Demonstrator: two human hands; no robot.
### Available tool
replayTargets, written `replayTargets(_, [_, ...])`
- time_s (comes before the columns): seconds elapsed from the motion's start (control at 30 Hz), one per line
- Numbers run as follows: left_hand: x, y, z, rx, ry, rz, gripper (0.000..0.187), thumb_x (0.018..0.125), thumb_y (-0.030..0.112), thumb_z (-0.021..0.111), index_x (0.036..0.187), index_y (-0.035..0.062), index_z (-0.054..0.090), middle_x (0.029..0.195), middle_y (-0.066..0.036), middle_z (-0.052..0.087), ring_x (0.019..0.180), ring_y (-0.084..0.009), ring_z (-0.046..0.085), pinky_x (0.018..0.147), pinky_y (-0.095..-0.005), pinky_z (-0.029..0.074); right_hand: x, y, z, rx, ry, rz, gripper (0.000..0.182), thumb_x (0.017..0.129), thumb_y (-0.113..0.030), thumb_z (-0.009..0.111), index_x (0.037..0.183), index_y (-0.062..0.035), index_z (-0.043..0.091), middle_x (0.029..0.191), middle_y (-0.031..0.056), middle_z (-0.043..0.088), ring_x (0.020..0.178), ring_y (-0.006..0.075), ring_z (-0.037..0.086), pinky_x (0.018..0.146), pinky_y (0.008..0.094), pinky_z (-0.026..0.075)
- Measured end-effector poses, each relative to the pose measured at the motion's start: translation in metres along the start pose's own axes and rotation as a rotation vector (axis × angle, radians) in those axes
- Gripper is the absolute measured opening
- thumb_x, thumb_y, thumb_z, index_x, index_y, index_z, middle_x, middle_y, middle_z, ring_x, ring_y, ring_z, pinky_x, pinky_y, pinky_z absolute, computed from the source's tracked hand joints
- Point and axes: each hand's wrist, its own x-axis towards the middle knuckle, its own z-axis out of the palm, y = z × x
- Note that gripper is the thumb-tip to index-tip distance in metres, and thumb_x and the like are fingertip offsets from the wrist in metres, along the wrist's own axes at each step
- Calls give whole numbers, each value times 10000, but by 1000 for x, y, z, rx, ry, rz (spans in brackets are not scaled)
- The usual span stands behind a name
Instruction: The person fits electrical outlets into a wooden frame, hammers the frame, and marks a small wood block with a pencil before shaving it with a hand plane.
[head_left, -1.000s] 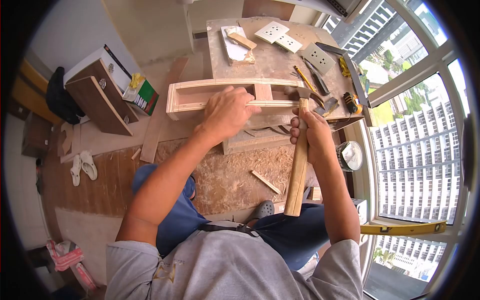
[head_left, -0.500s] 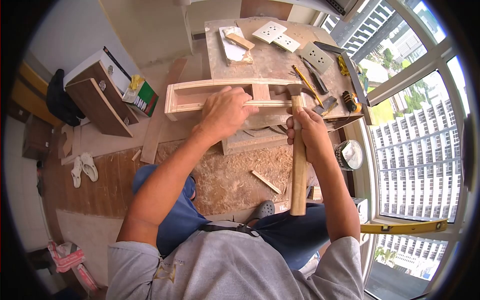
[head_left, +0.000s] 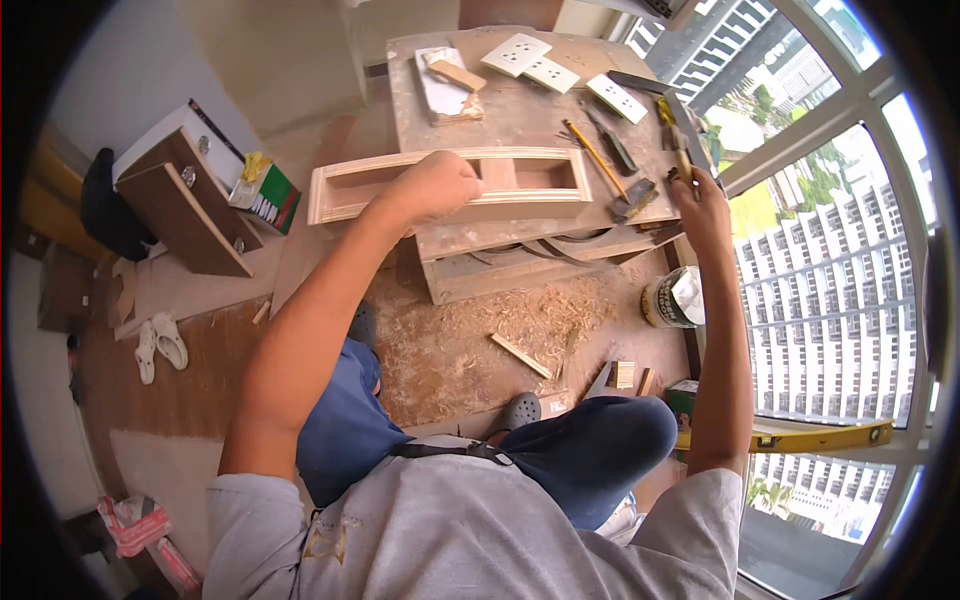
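My left hand (head_left: 435, 185) is closed over the near rail of a long plywood frame (head_left: 350, 180) that lies across the dusty workbench (head_left: 520, 110). My right hand (head_left: 700, 205) is stretched to the bench's right edge, fingers curled by a metal square (head_left: 690, 130) and a short tan piece; what it holds I cannot make out. The hammer is no longer plainly in view. A yellow pencil (head_left: 593, 158) and a dark-bladed tool (head_left: 633, 200) lie between the frame and that hand.
White socket plates (head_left: 515, 52) lie at the bench's far side. Wood shavings (head_left: 500, 330) and an offcut cover the floor below. A tin (head_left: 675, 298) stands by the window and a yellow level (head_left: 820, 437) rests on the sill. A brown drawer unit (head_left: 180, 200) stands left.
My right hand has left the frame and swung right to the bench edge; the hammer it held upright is gone from sight. My left hand stays on the frame.
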Motion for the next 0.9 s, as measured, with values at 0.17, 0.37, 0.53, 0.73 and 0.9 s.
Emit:
replayTargets(0.17, [3, 7, 3, -57, 17, 26, 349, 863, 217, 663, 595, 34, 535, 565, 9, 439, 533, -123, 380, 513, -369, 338, 31, 45, 17, -150, 24, 27, 359, 949, -240, 657, 1201, 15, 681, 1107, 302, 700, 1087, 467, 657, 964, 529, 491])
replayTargets(0.37, [-8, 11, 6, -130, 76, -42, 281, 889, 188, 645, 662, 38, 573, 607, 22, 455, 555, -101, 380, 521, -348, 334, 55, 45, 22, -333, -15, 16, 321, 943, -227, 648, 1168, -5, 700, 1063, 297, 716, 1025, 463, 688, 922, 542, 527])
replayTargets(0.53, [-18, 10, 12, -6, 167, 57, 304, 941, 257, 615, 799, -11, 631, 624, -57, 551, 632, -193, 543, 665, -395, 466, 77, 45, 48, -471, -49, -81, 255, 939, -140, 547, 1045, 29, 705, 1026, 294, 727, 1026, 452, 706, 891, 527, 561])
replayTargets(0.73, [-35, 16, 7, 282, 201, 196, 313, 945, 268, 685, 1024, -32, 714, 951, -140, 680, 913, -290, 660, 831, -401, 513, 101, 22, 59, -652, -206, -84, 327, 938, -188, 543, 1103, 24, 729, 1042, 206, 760, 1024, 418, 727, 882, 484, 582])
replayTargets(0.9, [-46, 9, -2, 412, 170, 372, 277, 887, 210, 740, 1050, -13, 713, 1070, -153, 661, 1047, -360, 620, 914, -435, 495, 166, -23, 54, -491, -189, -269, 563, 881, -401, 710, 1281, -6, 673, 1313, 253, 672, 1276, 411, 612, 1038, 477, 508])
